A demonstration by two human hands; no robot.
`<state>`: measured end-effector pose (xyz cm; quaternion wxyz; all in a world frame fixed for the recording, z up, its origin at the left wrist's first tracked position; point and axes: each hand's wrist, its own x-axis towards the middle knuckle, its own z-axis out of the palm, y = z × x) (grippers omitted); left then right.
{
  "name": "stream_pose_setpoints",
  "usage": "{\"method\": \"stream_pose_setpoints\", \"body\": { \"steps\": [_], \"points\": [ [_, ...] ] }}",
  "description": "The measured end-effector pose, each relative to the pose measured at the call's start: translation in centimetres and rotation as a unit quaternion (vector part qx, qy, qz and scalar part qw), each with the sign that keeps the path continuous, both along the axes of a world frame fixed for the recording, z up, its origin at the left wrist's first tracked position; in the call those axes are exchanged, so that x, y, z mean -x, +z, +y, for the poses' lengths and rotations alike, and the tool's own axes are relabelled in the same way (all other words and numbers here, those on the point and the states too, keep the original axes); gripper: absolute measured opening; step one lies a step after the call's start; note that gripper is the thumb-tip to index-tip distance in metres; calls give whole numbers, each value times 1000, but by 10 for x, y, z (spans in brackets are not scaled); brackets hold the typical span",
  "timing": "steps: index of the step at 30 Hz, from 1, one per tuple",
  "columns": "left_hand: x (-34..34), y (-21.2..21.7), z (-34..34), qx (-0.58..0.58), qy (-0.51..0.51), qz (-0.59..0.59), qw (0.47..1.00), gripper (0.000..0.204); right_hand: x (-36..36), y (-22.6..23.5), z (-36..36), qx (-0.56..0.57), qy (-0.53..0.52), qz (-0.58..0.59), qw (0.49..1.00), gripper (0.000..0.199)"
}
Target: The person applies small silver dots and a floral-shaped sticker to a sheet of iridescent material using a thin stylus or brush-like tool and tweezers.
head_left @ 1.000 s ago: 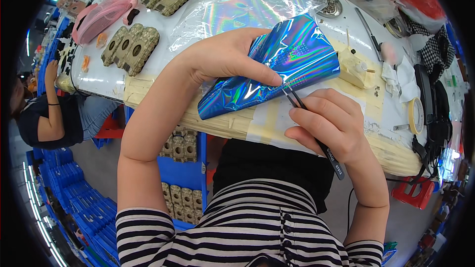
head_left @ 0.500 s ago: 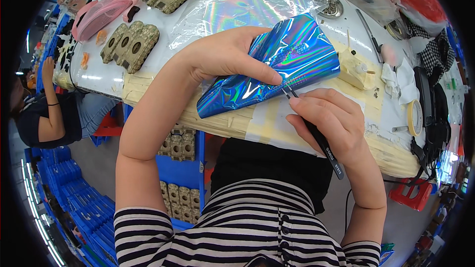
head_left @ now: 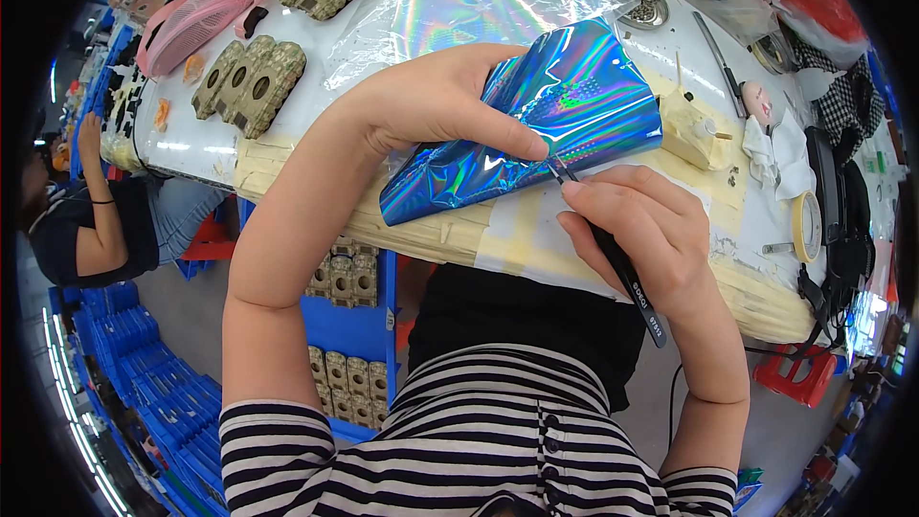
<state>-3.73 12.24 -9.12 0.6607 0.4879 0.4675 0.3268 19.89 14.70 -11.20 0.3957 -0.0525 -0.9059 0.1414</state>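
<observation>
A shiny blue holographic sheet (head_left: 584, 86) is bent over my left hand (head_left: 445, 110), which grips it with the thumb on top and the other fingers hidden behind. In my right hand (head_left: 646, 230) is a pair of black tweezers (head_left: 617, 263), held like a pen. Their tips meet the sheet right beside my left thumb; anything tiny between them is too small to make out. Beyond the sheet, a clear plastic bag (head_left: 383, 29) with more holographic sheeting lies on the table.
Camouflage-patterned housings (head_left: 251, 86) stand in groups at the left, near a pink mesh item (head_left: 187, 29). A round metal dish (head_left: 646, 10) of small parts, a taped block (head_left: 689, 129) and a tape roll (head_left: 806, 227) are rightward. Another person (head_left: 96, 220) sits at far left.
The sheet's right part has tilted slightly, shifting its reflections. My right hand and the tweezers have moved a little to the right, with the tips staying by my left thumb.
</observation>
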Motion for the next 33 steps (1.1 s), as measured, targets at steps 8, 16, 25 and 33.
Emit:
{"method": "stream_pose_setpoints", "body": {
  "steps": [8,16,25,33],
  "points": [
    [0,-1,0,3,6,-8,1000,67,-1,0,-1,-82,-3,-15,996,25],
    [0,-1,0,10,6,-7,1000,67,-3,-1,-2,-110,-10,-12,994,23],
    [1,-1,0,8,3,11,1000,67,-10,3,0,-63,-32,32,997,29],
    [-4,15,-7,-156,-47,141,977,56,-33,18,-18,0,-81,28,996,35]
  ]
}}
